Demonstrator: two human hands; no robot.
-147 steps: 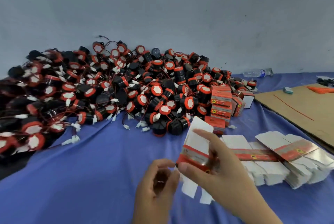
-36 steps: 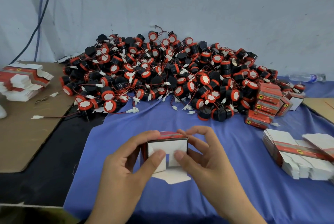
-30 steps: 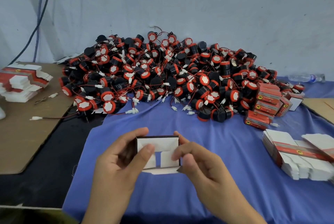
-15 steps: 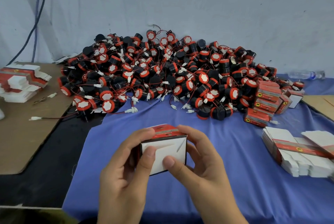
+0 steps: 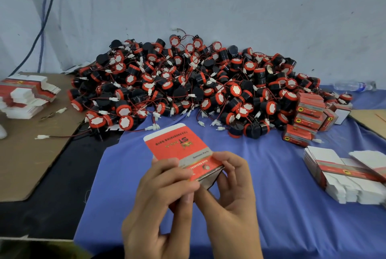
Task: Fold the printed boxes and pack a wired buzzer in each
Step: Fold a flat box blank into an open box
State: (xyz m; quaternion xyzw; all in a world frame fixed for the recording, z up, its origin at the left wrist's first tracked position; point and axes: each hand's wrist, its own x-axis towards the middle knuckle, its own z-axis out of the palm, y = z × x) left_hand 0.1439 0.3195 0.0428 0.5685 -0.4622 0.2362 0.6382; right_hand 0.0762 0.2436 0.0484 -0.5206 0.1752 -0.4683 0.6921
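Observation:
Both hands hold one red and white printed box (image 5: 181,150) above the blue cloth, its lid flap standing open and pointing away from me. My left hand (image 5: 161,202) grips the box's left side with thumb and fingers. My right hand (image 5: 231,192) pinches its right corner and lower edge. A big heap of black and red wired buzzers (image 5: 194,85) lies behind the box against the wall. Folded, closed boxes (image 5: 309,116) are stacked at the heap's right end. Flat unfolded boxes (image 5: 344,177) lie in a pile at the right.
A second pile of flat boxes (image 5: 25,95) sits on brown cardboard (image 5: 27,154) at the left. A plastic bottle (image 5: 353,86) lies at the far right by the wall. Another cardboard sheet (image 5: 371,118) shows at the right edge. Blue cloth (image 5: 292,217) covers the table.
The box has been turned over: its white folded bottom faced me before, now its red printed face and open lid flap face up. Both hands kept hold of it.

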